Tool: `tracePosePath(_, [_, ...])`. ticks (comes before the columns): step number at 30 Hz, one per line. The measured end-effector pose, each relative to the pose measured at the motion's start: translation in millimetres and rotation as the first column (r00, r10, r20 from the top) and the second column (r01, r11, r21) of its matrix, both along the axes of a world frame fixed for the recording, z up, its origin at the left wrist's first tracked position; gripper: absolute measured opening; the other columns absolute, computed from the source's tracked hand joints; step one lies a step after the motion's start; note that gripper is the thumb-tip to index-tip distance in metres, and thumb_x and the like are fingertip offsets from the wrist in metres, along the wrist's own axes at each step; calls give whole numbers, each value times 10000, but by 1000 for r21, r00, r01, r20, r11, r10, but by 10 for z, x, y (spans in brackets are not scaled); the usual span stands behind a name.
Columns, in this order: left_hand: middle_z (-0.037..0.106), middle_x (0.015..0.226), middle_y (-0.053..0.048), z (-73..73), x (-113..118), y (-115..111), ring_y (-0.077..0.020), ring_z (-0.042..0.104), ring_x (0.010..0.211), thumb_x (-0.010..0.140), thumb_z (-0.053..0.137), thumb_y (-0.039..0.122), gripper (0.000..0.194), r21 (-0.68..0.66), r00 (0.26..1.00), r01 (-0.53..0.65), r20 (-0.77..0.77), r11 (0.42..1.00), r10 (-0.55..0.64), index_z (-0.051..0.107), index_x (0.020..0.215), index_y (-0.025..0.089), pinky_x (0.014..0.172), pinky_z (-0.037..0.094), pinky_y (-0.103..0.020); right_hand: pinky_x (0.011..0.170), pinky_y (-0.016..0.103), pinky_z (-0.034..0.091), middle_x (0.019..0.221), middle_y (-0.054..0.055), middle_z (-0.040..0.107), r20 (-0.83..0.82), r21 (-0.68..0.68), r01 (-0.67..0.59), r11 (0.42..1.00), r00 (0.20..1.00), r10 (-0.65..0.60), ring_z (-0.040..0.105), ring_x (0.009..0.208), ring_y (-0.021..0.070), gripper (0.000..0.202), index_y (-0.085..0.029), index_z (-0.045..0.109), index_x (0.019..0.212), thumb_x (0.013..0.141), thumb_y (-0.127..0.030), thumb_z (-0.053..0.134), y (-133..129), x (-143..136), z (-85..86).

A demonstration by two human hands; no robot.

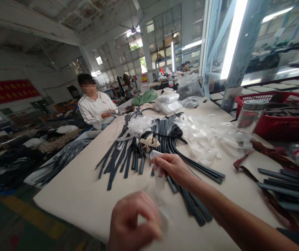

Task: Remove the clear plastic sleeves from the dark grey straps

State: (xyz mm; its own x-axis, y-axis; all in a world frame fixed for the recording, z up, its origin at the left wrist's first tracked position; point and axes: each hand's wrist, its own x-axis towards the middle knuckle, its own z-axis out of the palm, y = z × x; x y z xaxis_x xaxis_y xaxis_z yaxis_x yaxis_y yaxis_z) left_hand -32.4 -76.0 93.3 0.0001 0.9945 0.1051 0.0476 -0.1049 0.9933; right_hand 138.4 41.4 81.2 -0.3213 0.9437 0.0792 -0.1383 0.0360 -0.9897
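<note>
My right hand [172, 168] pinches the upper end of a narrow, translucent plastic sleeve [160, 183] between thumb and fingers. The sleeve hangs down toward my left hand [135, 221], which is blurred by motion. Its thumb and forefinger curl together into a ring, close to the sleeve's lower end; what they grip, if anything, cannot be made out. Behind and beneath my right hand, dark grey flat straps [124, 158] lie fanned out on the pale table [81, 191]. A cream cloth tie [149, 142] and a black cord [177, 132] lie across the bundle.
Loose clear plastic sleeves [207, 136] spread to the right of the straps. Further right are a glass jar [251, 116], a red basket [290, 127] and more dark strips [290, 190]. A co-worker [97, 104] sits at the table's far left side. A green bag [144, 97] lies at the back.
</note>
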Motion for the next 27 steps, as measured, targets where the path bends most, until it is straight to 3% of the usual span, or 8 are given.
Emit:
tracePosePath(3, [635,703,-34,-238,-28,400,-202,566,702,630,773,303,159,19,998,-33,-48,999,34,652,672,210,706,453,-327,424,176,351,707,34,688,-1,6,-3,1000,1000,3,524,455,71,404,-139,713,835,786,-527,610,0,-8,-2])
tracePosePath(7, [687,939,-67,-537,-9,526,-226,588,846,650,752,282,384,-159,989,74,-118,984,-93,687,1016,182,773,445,-327,424,175,349,683,22,678,4,17,-22,1000,1000,22,511,447,68,368,-145,715,818,788,-494,605,16,-28,-34])
tracePosePath(11, [623,634,-9,-547,75,454,-176,519,649,753,652,363,223,-270,945,234,-161,934,-284,720,705,156,640,375,-288,426,165,347,695,26,671,16,34,-3,999,1000,2,504,451,62,360,-137,707,826,807,-471,574,50,-5,-58])
tracePosePath(16, [577,600,12,-455,102,457,-142,444,612,761,646,360,227,-343,924,260,-184,903,-336,716,684,158,609,320,-271,426,155,354,734,39,677,55,45,9,999,998,-11,518,473,64,342,-133,692,824,840,-431,524,96,32,-82])
tracePosePath(21, [566,551,16,-617,102,434,-119,441,568,691,706,301,190,-399,946,258,-79,880,-313,670,604,135,583,327,-252,428,150,368,756,29,681,174,72,2,997,985,-14,539,477,65,331,-139,682,894,889,-361,438,154,23,-167])
tracePosePath(24, [612,576,1,-677,-162,536,-113,497,581,659,726,224,137,-397,985,172,53,902,-164,650,601,125,608,400,-227,436,161,398,728,23,690,310,111,-5,994,950,-30,585,495,87,326,-138,685,881,904,-331,424,226,54,-220])
tracePosePath(26, [611,581,9,-571,-549,730,-110,526,565,656,735,178,118,-399,969,-45,206,916,137,630,632,131,610,463,-226,465,170,416,745,17,708,417,159,3,987,906,-70,615,528,99,307,-152,693,876,909,-321,439,287,121,-230])
tracePosePath(27, [637,615,-1,-463,-792,851,-118,563,577,671,699,118,83,-443,898,-201,272,874,345,621,649,134,628,503,-246,492,178,423,756,14,714,471,195,17,981,875,-109,626,553,107,296,-164,698,883,910,-322,449,318,170,-225])
